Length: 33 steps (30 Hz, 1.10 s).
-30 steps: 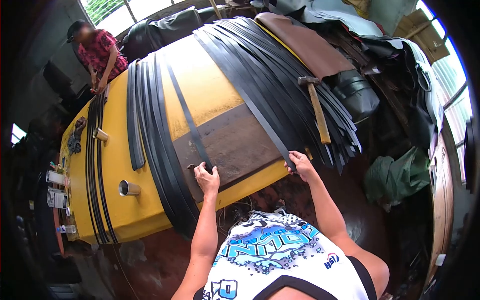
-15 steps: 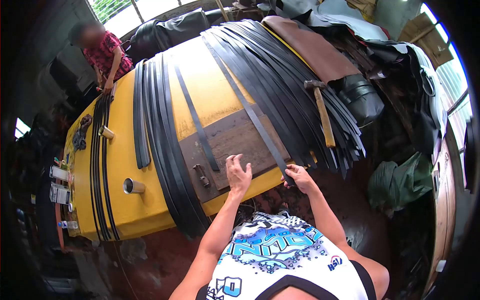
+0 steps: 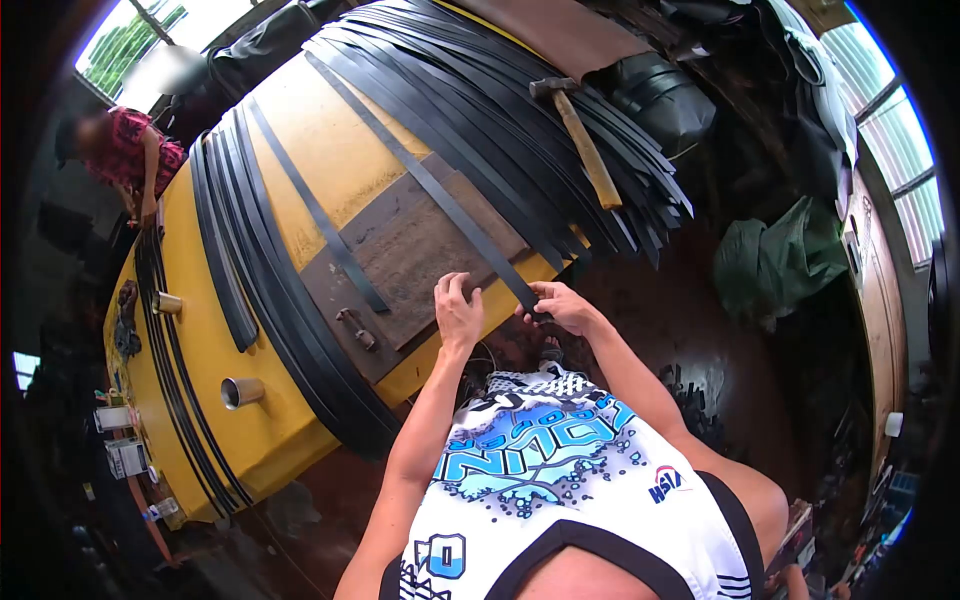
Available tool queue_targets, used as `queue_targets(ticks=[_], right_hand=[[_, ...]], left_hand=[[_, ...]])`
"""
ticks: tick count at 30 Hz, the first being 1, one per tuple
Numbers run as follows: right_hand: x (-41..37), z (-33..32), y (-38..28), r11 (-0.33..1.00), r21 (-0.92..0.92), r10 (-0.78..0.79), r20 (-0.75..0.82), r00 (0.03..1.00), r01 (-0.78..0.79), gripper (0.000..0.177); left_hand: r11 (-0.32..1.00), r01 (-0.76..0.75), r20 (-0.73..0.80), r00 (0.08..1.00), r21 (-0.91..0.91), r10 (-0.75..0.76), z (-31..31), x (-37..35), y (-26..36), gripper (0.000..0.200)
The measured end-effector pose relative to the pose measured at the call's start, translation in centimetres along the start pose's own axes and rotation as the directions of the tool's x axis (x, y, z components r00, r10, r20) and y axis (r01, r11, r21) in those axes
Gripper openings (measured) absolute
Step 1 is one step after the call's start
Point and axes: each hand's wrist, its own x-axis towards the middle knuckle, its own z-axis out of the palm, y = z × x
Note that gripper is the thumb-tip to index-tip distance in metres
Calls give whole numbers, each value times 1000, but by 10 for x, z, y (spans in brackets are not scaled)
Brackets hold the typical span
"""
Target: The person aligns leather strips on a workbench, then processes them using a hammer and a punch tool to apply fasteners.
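A long black strip (image 3: 430,185) runs across the yellow table and over a brown board (image 3: 415,240). Its near end is pinched in my right hand (image 3: 562,308) at the table's front edge. My left hand (image 3: 459,312) hovers by the board's front edge, fingers apart and slightly curled, holding nothing. A shorter black strip (image 3: 318,213) lies to the left, its end on the board. Beside that end is a small metal tool (image 3: 356,329). Bundles of black strips lie on both sides, the right bundle (image 3: 510,110) being larger.
A hammer (image 3: 580,140) rests on the right bundle. Two metal cups (image 3: 241,392) stand on the yellow table (image 3: 290,430) at the left. Another person (image 3: 135,160) is at the far left with hands on thin strips. A green sack (image 3: 775,262) is at the right.
The view has turned, so the table and strips appear further left and higher. My right hand still grips the strip's end, and my left hand remains free beside the board.
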Motion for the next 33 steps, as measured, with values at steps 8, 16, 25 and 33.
queue_targets(ticks=[8, 16, 25, 33], right_hand=[[0, 0, 4, 999, 32, 13, 1, 1000, -13, 43], [-27, 17, -29, 996, -33, -67, 306, 950, 81, 43], [-27, 18, -56, 724, -514, -594, -126, 794, 460, 47], [-28, 47, -48, 494, -767, -761, -155, 630, 409, 30]], left_hand=[[998, -54, -47, 997, 23, 55, 4, 0, -11, 29], [974, -104, -33, 993, 202, 113, -13, 17, 30, 58], [979, -188, 67, 981, 76, 183, -39, 34, 77, 12], [919, -274, 75, 949, -284, 306, -125, 71, 167, 16]])
